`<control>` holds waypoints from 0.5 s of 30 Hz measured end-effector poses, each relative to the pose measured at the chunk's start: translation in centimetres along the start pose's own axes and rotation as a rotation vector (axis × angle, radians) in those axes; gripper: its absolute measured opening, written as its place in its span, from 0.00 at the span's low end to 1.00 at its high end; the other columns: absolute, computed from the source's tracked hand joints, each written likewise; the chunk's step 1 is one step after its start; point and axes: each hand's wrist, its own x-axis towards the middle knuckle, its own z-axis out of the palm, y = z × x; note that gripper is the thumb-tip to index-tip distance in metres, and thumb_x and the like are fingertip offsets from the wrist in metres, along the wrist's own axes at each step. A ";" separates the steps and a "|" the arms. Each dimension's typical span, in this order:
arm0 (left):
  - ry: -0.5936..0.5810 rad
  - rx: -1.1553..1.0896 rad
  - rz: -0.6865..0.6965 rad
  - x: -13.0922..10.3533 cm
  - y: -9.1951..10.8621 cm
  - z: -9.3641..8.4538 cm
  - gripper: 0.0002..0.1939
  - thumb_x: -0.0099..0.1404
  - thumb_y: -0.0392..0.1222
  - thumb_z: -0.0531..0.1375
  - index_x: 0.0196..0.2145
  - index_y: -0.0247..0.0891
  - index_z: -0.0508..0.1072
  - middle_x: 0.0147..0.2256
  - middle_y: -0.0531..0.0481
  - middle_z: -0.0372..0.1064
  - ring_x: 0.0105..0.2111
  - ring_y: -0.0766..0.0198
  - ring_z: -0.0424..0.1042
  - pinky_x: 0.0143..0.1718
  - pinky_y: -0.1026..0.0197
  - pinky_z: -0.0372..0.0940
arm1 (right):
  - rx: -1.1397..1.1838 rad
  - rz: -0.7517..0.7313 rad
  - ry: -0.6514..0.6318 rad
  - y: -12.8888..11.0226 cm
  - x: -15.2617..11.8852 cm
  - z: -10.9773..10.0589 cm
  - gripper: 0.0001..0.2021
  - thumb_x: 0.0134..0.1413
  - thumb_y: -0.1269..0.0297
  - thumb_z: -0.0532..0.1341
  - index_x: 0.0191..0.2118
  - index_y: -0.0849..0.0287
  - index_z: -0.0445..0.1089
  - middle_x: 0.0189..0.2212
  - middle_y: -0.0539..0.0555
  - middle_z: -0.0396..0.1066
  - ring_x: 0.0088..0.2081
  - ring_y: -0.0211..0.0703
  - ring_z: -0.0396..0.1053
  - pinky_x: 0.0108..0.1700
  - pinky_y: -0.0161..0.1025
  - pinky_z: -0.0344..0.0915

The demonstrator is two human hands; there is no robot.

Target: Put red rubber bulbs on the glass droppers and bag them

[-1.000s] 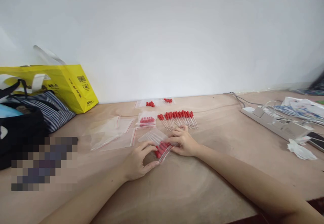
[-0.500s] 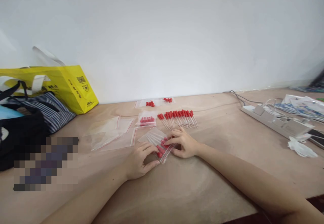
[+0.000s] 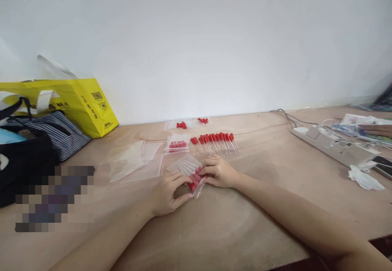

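In front of me a clear zip-lock bag (image 3: 185,165) lies at a slant on the table, its zip edge towards me. Inside are several droppers with red rubber bulbs (image 3: 196,178) and pale tubes. My left hand (image 3: 170,192) grips the bag's left side by the bulbs, thumb near the zip edge. On the other side my right hand (image 3: 222,172) has its fingers closed on the bag's right edge. Just beyond, a row of red-bulbed droppers (image 3: 217,143) lies side by side. Left of that row is a filled zip-lock bag (image 3: 177,143).
Flat clear bags (image 3: 131,160) lie at the left. Loose red bulbs (image 3: 181,125) sit near the wall. A yellow bag (image 3: 92,111) and a striped pouch (image 3: 63,134) stand far left. At right are a power strip (image 3: 330,146), crumpled tissue (image 3: 366,178) and another person's hand (image 3: 378,130).
My right fingers have shifted slightly on the bag, and more of the red bulbs shows. Another person's hand has come in at the far right over the packets.
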 end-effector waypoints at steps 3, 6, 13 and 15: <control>-0.013 -0.003 0.026 -0.1 -0.8 -0.3 0.08 0.61 0.40 0.53 0.38 0.39 0.67 0.36 0.48 0.67 0.36 0.62 0.65 0.38 0.60 0.61 | 0.050 0.025 -0.021 0.1 -0.5 -0.8 0.11 0.50 0.57 0.58 0.37 0.58 0.69 0.34 0.55 0.70 0.36 0.39 0.66 0.39 0.38 0.57; -0.011 0.007 0.048 -0.2 -1.9 -0.6 0.09 0.63 0.36 0.48 0.36 0.38 0.67 0.34 0.48 0.66 0.34 0.64 0.65 0.36 0.61 0.61 | 0.057 0.081 -0.033 0.5 -1.2 -1.6 0.12 0.48 0.58 0.59 0.38 0.57 0.69 0.35 0.54 0.69 0.37 0.40 0.66 0.40 0.39 0.57; 0.010 0.126 0.026 0.1 -3.3 -0.9 0.10 0.63 0.33 0.46 0.30 0.37 0.66 0.32 0.48 0.65 0.33 0.64 0.65 0.36 0.62 0.60 | 0.095 0.115 -0.106 0.7 -2.3 -2.7 0.16 0.44 0.70 0.59 0.43 0.55 0.68 0.34 0.52 0.69 0.36 0.39 0.66 0.41 0.39 0.58; 0.001 0.150 -0.008 0.2 -3.6 -1.1 0.10 0.63 0.34 0.45 0.31 0.36 0.65 0.32 0.48 0.65 0.33 0.64 0.65 0.35 0.62 0.61 | 0.081 0.111 -0.109 0.8 -2.5 -2.8 0.16 0.45 0.72 0.57 0.44 0.55 0.68 0.34 0.52 0.69 0.35 0.39 0.66 0.40 0.39 0.58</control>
